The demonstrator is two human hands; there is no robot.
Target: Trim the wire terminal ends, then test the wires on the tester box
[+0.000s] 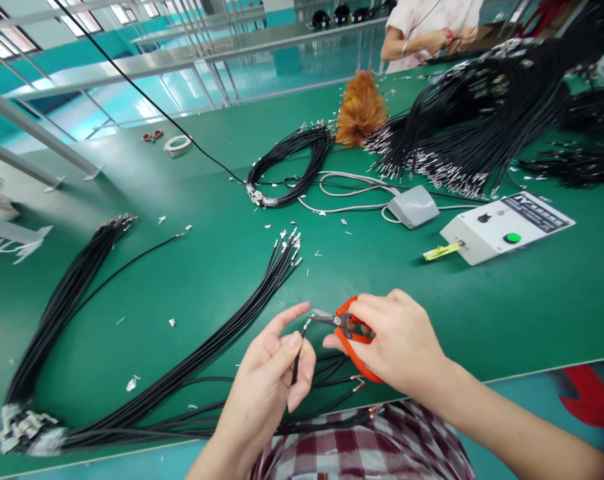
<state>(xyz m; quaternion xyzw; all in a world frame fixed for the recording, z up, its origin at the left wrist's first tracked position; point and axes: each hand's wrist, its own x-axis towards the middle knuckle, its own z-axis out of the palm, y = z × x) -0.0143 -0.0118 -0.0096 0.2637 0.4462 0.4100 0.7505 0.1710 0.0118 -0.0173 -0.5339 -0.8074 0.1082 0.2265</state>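
Note:
My left hand (pixel 272 373) pinches the end of a thin black wire (pixel 298 353) between thumb and fingers, its metal tip pointing up. My right hand (pixel 397 340) grips orange-handled snips (pixel 345 327), whose short metal jaws point left and sit right at the wire's tip. Both hands hover over the front edge of the green table (pixel 482 313). A long bundle of black wires (pixel 222 340) with metal terminals fans out to the left of my hands and loops back under them.
A white control box (pixel 502 227) with a green button and a grey foot pedal (pixel 413 205) lie right of centre. A coiled wire bundle (pixel 292 163), a feather duster (pixel 359 107) and large wire heaps (pixel 482 113) lie behind. Another person (pixel 432 30) works at the far side.

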